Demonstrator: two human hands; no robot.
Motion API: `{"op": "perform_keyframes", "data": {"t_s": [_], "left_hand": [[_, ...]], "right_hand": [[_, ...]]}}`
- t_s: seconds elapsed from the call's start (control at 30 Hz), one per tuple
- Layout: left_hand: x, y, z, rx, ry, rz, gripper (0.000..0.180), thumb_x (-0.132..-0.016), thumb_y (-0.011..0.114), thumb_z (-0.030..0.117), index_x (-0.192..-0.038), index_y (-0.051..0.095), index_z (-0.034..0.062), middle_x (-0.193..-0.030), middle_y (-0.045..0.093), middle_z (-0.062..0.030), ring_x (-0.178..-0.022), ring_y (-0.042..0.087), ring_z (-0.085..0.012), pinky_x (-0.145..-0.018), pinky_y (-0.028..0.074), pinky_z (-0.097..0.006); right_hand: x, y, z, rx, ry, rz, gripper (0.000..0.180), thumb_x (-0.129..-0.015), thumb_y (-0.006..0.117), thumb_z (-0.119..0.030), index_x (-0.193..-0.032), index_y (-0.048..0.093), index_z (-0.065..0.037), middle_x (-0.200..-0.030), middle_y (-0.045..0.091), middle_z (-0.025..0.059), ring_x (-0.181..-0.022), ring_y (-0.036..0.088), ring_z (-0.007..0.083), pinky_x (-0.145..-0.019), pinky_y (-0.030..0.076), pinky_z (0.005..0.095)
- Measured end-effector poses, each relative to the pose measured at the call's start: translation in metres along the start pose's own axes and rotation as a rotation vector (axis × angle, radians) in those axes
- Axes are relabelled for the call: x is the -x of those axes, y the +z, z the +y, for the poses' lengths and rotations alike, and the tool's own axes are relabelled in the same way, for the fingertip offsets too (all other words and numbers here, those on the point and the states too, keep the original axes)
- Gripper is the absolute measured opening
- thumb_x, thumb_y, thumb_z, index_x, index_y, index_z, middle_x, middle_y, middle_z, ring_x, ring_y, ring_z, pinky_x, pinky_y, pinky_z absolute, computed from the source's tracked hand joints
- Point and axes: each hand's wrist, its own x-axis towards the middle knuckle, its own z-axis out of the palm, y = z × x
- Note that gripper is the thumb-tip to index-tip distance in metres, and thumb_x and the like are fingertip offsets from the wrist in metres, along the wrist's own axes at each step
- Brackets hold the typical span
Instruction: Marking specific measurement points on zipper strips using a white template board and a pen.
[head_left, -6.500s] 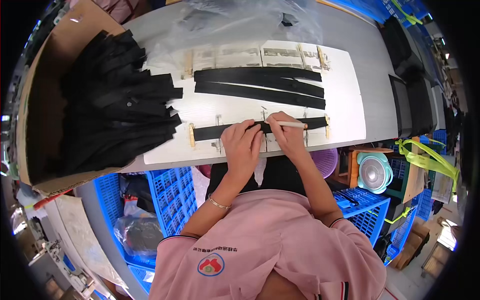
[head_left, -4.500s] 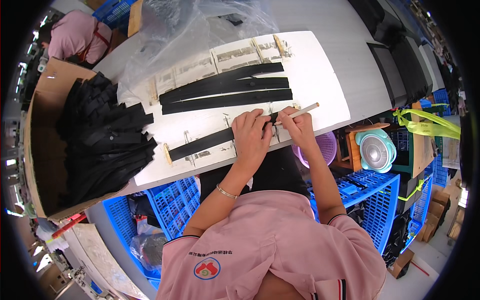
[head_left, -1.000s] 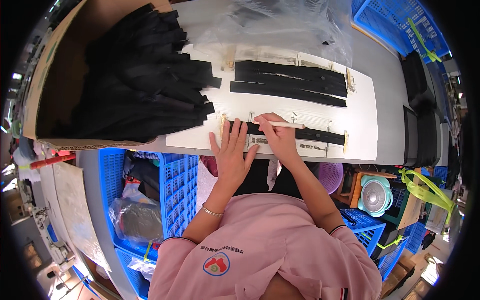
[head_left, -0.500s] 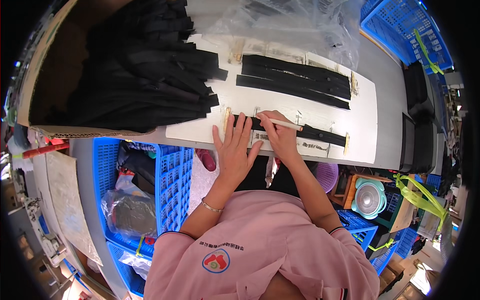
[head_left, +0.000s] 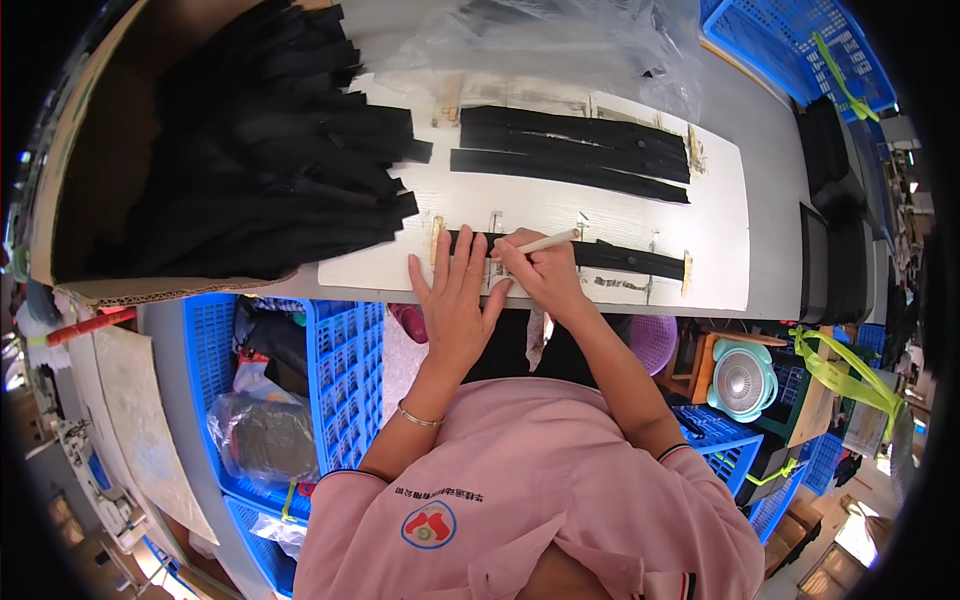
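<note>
My left hand [head_left: 457,293] lies flat with its fingers spread, the fingertips pressing on the left end of a black fabric strip [head_left: 620,257]. That strip runs along the near side of a white board [head_left: 722,240] with dark guide lines drawn on it. In my right hand [head_left: 543,275] is a slim white marking pencil [head_left: 550,241], pinched between thumb and fingers, its lower end at the strip close to my left index finger. Farther up the board lie several more black strips [head_left: 575,140], side by side. Small tan pieces are fixed near the ends of the strip rows.
A cardboard box [head_left: 180,290] heaped with black strips [head_left: 270,170] stands at the left. Clear plastic film [head_left: 570,45] lies behind the board. Blue crates [head_left: 345,375] stand below the table's left side, and another blue basket [head_left: 790,45] is at the far right. A teal fan [head_left: 743,381] sits lower right.
The right hand with the pencil has shifted slightly left and nearer along the strip, and the pencil tilts differently. My left hand stays on the strip; the whole view has shifted a little.
</note>
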Motion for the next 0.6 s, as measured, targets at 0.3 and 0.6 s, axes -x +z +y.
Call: {"op": "perform_keyframes", "data": {"t_s": [0.3, 0.6], "left_hand": [[0.0, -0.001, 0.001, -0.038, 0.011, 0.009, 0.066, -0.094, 0.073, 0.032, -0.15, 0.052, 0.006, -0.159, 0.047, -0.0133, -0.153, 0.034, -0.035, -0.122, 0.009, -0.064], [-0.001, -0.004, 0.001, -0.026, 0.019, -0.028, 0.066, -0.095, 0.072, 0.032, -0.151, 0.05, 0.0042, -0.161, 0.044, -0.0143, -0.154, 0.03, -0.0358, -0.122, 0.005, -0.064]], "right_hand": [[0.031, -0.059, 0.0, 0.001, 0.029, 0.295, 0.024, -0.101, 0.059, -0.011, -0.09, 0.074, 0.005, -0.077, 0.068, 0.0056, -0.067, 0.056, 0.0095, -0.062, 0.044, 0.0249], [0.035, -0.071, 0.016, 0.095, 0.096, 0.369, 0.023, -0.103, 0.059, -0.011, -0.095, 0.073, 0.005, -0.08, 0.068, 0.0065, -0.068, 0.058, 0.0104, -0.062, 0.045, 0.0253]]}}
